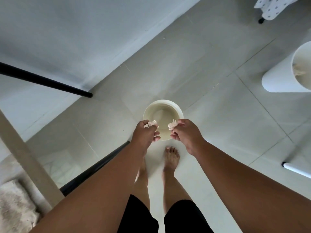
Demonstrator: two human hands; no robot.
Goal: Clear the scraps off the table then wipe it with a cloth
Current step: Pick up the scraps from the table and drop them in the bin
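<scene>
Both hands hang over a small cream bin (162,119) standing on the tiled floor (218,115), just ahead of the person's bare feet (170,158). The left hand (145,132) is pinched shut on a crumpled pale scrap (154,123) above the bin's left rim; the right hand (186,133) is pinched on a second scrap (172,125) above the right rim. Both scraps sit over the bin's mouth, not yet dropped. What else lies in the bin cannot be made out.

The scraps look like thin, wadded paper or tissue: near weightless, soft, easily crushed and likely to cling to fingertips or drift off course. A light fingertip pinch on the bulk of each wad suits them, and letting go low over the mouth should keep them from fluttering onto the floor.

A table edge (25,148) with black legs (50,81) lies left of the bin; a larger white bin (282,76) stands well to its right. No cloth for wiping can be identified.
</scene>
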